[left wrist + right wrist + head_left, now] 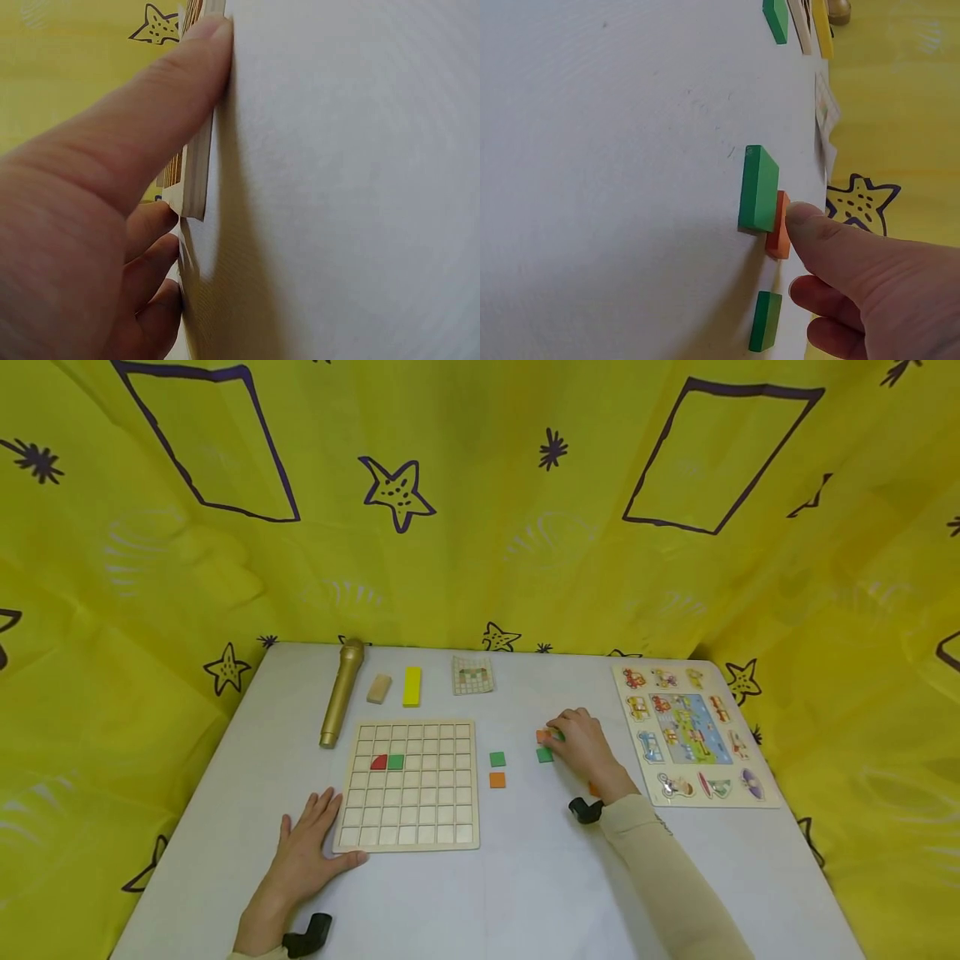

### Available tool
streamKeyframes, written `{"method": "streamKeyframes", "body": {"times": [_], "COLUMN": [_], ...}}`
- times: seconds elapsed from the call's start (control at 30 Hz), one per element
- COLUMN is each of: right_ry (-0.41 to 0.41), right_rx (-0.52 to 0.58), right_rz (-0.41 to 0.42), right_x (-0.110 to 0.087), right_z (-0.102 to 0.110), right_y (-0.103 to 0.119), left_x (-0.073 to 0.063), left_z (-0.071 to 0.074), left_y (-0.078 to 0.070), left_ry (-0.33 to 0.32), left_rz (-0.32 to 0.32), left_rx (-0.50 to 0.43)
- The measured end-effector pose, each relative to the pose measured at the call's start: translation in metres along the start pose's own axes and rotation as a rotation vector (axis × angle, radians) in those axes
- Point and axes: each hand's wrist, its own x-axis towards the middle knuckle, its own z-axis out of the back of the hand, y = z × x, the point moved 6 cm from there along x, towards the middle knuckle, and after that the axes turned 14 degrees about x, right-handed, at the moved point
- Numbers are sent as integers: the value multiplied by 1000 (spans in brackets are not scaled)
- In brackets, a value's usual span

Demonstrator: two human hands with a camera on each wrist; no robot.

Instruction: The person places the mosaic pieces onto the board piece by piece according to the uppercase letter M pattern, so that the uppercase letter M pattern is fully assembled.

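My left hand lies with spread fingers at the front left corner of the wooden grid board, thumb along its front edge. Its thumb touches the board's side in the left wrist view. On the grid sit a red rounded piece and a green square tile, side by side. To the right, my right hand pinches an orange tile between thumb and finger; the finger is hidden in the right wrist view. A green tile stands close in front, another green tile beside the fingers.
Right of the board lie a green tile and an orange tile. Behind it are a gold microphone, a wooden block, a yellow block and a pattern card. A picture puzzle lies far right.
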Motion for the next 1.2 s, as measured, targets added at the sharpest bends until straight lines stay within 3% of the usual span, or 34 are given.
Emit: {"method": "streamKeyframes", "body": {"times": [0.77,0.97,1.2], "right_ry": [39,17,-18], "right_rx": [-3,-10,4], "right_rz": [11,20,12], "right_x": [7,7,6], "right_z": [-9,-11,-12], "right_y": [-2,-2,1], "left_x": [-1,-2,-1], "left_z": [2,2,0], "left_y": [-1,-1,0], "left_ry": [-41,-58,-31], "left_rz": [-19,-28,-21], "left_rx": [11,12,6]}}
